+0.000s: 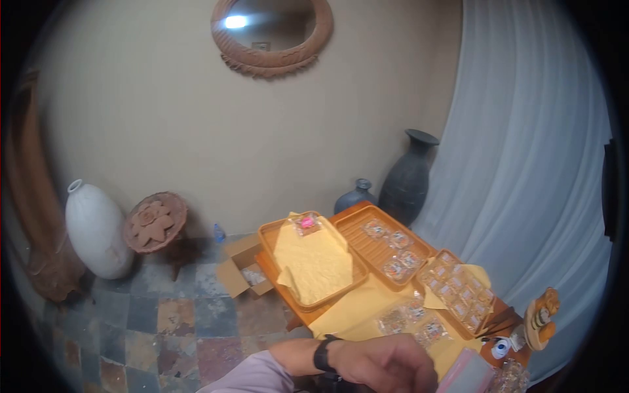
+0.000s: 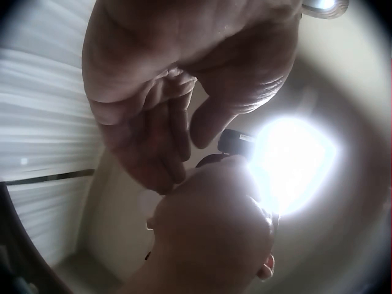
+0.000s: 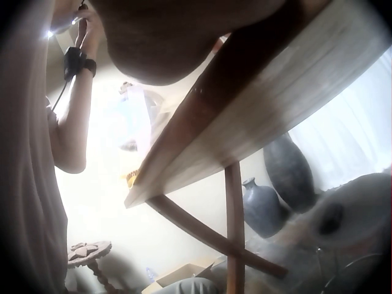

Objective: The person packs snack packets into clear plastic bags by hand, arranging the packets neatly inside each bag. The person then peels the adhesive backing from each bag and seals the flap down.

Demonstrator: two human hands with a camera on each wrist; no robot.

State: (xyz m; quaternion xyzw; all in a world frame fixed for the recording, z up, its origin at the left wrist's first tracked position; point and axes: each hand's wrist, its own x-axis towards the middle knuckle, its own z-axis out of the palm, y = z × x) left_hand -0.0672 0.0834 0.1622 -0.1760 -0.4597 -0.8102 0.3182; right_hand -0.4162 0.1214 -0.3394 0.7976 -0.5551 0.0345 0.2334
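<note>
My left hand (image 1: pixel 390 363) is raised in the head view, a black band on its wrist, above the lower part of a table. In the left wrist view that hand (image 2: pixel 159 92) has loosely bent fingers with nothing between them, close to the head. Clear packets of small decorated items (image 1: pixel 393 319) lie just beyond it on yellow cloth (image 1: pixel 347 304). A pink-and-clear strip (image 1: pixel 466 373) is beside the hand. My right hand (image 3: pixel 177 43) appears only as a dark, close shape near the table's edge; its fingers are hidden.
One woven tray (image 1: pixel 263 237) holds yellow cloth and a packet with a pink piece; two others (image 1: pixel 341 219) (image 1: pixel 445 252) hold packets. An open cardboard box (image 1: pixel 232 278) stands on the floor. Dark vases (image 1: pixel 409 180), a white vase (image 1: pixel 98 229) and a carved stool (image 1: pixel 156 223) stand around.
</note>
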